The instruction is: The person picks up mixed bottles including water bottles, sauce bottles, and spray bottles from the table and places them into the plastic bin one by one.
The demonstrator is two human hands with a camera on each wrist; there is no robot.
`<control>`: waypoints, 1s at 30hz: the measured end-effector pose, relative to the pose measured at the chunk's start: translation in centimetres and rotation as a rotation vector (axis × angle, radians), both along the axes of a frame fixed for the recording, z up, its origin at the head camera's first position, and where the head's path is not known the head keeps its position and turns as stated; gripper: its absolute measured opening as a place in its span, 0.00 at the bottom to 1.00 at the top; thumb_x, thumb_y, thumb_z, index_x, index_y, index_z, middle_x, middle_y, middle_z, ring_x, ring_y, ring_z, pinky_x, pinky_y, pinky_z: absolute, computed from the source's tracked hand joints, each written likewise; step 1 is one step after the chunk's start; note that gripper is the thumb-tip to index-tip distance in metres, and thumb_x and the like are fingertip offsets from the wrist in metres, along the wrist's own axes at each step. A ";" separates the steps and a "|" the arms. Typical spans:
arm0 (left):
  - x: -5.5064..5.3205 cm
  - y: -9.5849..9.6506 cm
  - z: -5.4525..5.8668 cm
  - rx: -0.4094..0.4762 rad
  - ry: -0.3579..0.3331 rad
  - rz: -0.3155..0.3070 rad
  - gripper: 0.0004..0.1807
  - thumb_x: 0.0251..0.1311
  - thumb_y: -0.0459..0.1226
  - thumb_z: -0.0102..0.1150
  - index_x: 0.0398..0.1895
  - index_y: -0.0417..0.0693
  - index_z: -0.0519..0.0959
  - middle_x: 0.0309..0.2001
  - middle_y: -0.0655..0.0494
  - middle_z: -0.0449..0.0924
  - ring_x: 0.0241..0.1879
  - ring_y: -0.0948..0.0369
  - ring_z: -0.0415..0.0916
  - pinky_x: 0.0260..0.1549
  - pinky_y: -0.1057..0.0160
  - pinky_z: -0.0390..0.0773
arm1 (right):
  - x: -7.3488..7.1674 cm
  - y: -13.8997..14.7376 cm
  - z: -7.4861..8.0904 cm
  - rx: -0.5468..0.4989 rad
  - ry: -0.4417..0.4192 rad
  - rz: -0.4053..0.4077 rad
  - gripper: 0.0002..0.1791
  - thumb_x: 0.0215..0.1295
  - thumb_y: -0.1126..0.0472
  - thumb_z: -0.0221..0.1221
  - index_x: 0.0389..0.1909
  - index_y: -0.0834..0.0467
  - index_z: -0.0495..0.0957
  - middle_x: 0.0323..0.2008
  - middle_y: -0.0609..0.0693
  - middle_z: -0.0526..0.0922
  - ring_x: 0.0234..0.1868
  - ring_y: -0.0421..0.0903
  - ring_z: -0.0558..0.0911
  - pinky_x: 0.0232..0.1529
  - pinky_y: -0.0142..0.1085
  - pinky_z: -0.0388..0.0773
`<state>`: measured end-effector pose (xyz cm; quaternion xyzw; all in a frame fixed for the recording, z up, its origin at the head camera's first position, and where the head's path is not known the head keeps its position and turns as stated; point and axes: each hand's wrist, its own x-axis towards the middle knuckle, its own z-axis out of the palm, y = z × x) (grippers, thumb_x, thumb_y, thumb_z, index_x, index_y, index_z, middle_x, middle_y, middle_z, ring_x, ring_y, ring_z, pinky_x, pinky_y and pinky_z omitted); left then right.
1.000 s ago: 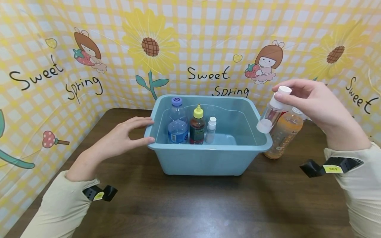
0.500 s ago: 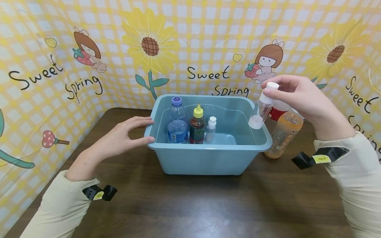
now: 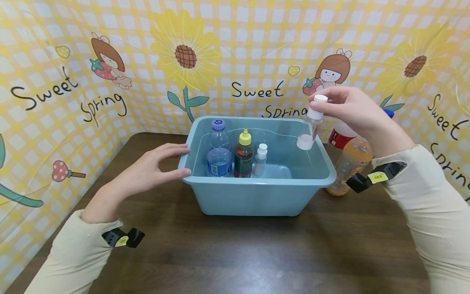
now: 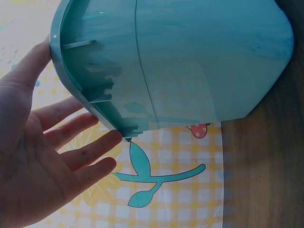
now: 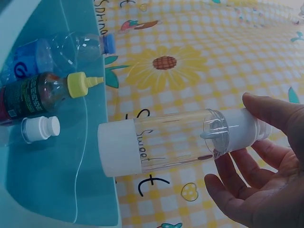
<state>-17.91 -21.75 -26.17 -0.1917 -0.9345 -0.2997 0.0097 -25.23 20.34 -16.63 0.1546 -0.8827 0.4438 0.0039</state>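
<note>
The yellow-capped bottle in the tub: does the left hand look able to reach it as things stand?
Probably yes, from above: the tub is open on top and nothing covers the yellow-capped bottle. Straight across, the blue-labelled bottle stands between it and the left hand.

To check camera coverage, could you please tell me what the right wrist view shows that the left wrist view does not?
Only the right wrist view shows the right hand holding a clear bottle, and the blue-labelled bottle, yellow-topped bottle and small white-capped bottle in the blue tub.

Only the left wrist view shows the table and the left hand touching the tub.

Both show the tub and checked cloth.
</note>
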 end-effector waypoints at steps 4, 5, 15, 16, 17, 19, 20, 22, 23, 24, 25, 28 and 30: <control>0.0 0.0 0.0 0.000 0.000 0.000 0.35 0.56 0.53 0.60 0.65 0.49 0.67 0.66 0.49 0.64 0.65 0.48 0.62 0.58 0.39 0.66 | -1.0 -0.5 -0.1 -0.008 -0.009 0.035 0.12 0.61 0.48 0.59 0.43 0.47 0.80 0.40 0.37 0.77 0.47 0.38 0.73 0.49 0.31 0.71; 0.0 0.0 0.0 0.000 0.000 0.000 0.35 0.57 0.53 0.60 0.65 0.49 0.67 0.66 0.49 0.64 0.65 0.48 0.62 0.58 0.39 0.66 | -1.3 -0.7 -0.2 -0.013 -0.015 0.046 0.12 0.61 0.49 0.59 0.43 0.48 0.80 0.40 0.37 0.77 0.48 0.39 0.73 0.50 0.31 0.72; 0.0 0.0 -0.1 0.001 -0.001 0.003 0.35 0.56 0.53 0.60 0.65 0.49 0.67 0.66 0.49 0.63 0.65 0.48 0.62 0.59 0.39 0.66 | -3.3 -2.8 -0.8 -0.003 -0.139 0.019 0.25 0.58 0.46 0.61 0.53 0.56 0.75 0.49 0.43 0.74 0.53 0.42 0.70 0.67 0.47 0.64; 0.0 0.0 0.0 0.001 -0.001 0.003 0.35 0.56 0.53 0.60 0.65 0.49 0.67 0.66 0.49 0.63 0.65 0.48 0.62 0.59 0.39 0.65 | -3.6 -2.9 -0.9 0.001 -0.144 0.017 0.25 0.59 0.47 0.61 0.52 0.57 0.75 0.48 0.44 0.74 0.52 0.43 0.70 0.66 0.46 0.64; 0.0 0.0 0.0 0.001 -0.001 0.002 0.35 0.56 0.53 0.60 0.65 0.49 0.67 0.66 0.48 0.63 0.65 0.48 0.62 0.59 0.39 0.66 | -3.7 -3.1 -1.0 0.006 -0.148 0.014 0.24 0.59 0.47 0.61 0.52 0.57 0.75 0.47 0.44 0.74 0.52 0.43 0.70 0.65 0.45 0.65; -0.1 0.1 0.0 0.003 -0.001 0.000 0.35 0.56 0.53 0.60 0.65 0.49 0.67 0.66 0.48 0.63 0.65 0.48 0.62 0.59 0.39 0.66 | -4.1 -3.4 -1.2 -0.003 -0.165 0.012 0.24 0.60 0.49 0.61 0.53 0.58 0.74 0.45 0.43 0.74 0.50 0.42 0.69 0.64 0.45 0.66; -0.1 0.1 0.0 0.004 0.000 -0.002 0.35 0.56 0.53 0.60 0.65 0.49 0.67 0.66 0.48 0.63 0.65 0.48 0.62 0.59 0.39 0.66 | -4.3 -3.6 -1.4 -0.012 -0.174 0.016 0.23 0.61 0.51 0.60 0.53 0.59 0.73 0.44 0.43 0.74 0.50 0.43 0.70 0.64 0.44 0.66; -0.1 0.1 0.0 0.005 0.002 -0.004 0.35 0.56 0.53 0.60 0.65 0.49 0.67 0.66 0.49 0.64 0.65 0.48 0.63 0.58 0.39 0.66 | -4.7 -3.9 -1.6 -0.032 -0.217 0.019 0.22 0.63 0.53 0.59 0.54 0.60 0.72 0.46 0.44 0.74 0.52 0.43 0.70 0.65 0.44 0.65; -0.1 0.1 0.0 0.004 0.004 -0.005 0.35 0.56 0.53 0.60 0.65 0.49 0.67 0.66 0.49 0.64 0.65 0.48 0.63 0.58 0.40 0.66 | -4.9 -4.0 -1.8 -0.043 -0.241 0.021 0.22 0.63 0.54 0.59 0.55 0.60 0.72 0.47 0.45 0.73 0.53 0.43 0.69 0.67 0.44 0.64; -0.1 0.1 0.0 0.005 0.005 -0.005 0.35 0.57 0.53 0.60 0.65 0.49 0.67 0.66 0.49 0.64 0.65 0.48 0.63 0.58 0.40 0.67 | -5.1 -4.1 -1.9 -0.058 -0.263 0.028 0.22 0.64 0.55 0.58 0.56 0.61 0.71 0.49 0.46 0.73 0.54 0.43 0.69 0.68 0.45 0.63; -0.1 0.2 0.0 0.007 0.006 -0.005 0.35 0.57 0.53 0.60 0.65 0.49 0.67 0.66 0.49 0.64 0.65 0.48 0.63 0.58 0.40 0.67 | -5.4 -4.2 -2.0 -0.074 -0.288 0.033 0.23 0.64 0.55 0.57 0.57 0.61 0.70 0.50 0.47 0.72 0.55 0.44 0.69 0.68 0.45 0.62; 0.0 0.1 0.0 0.010 0.008 -0.003 0.34 0.57 0.52 0.60 0.65 0.49 0.67 0.66 0.49 0.64 0.65 0.48 0.63 0.58 0.40 0.67 | -6.1 -4.6 -2.5 -0.106 -0.346 0.033 0.23 0.65 0.57 0.56 0.58 0.62 0.68 0.52 0.48 0.71 0.57 0.46 0.68 0.69 0.45 0.61; 0.0 0.1 0.0 0.011 0.011 -0.003 0.34 0.57 0.52 0.60 0.65 0.49 0.67 0.66 0.49 0.64 0.65 0.48 0.63 0.58 0.40 0.67 | -6.5 -4.8 -2.8 -0.119 -0.376 0.030 0.22 0.65 0.59 0.56 0.57 0.62 0.68 0.52 0.48 0.70 0.58 0.47 0.67 0.69 0.46 0.61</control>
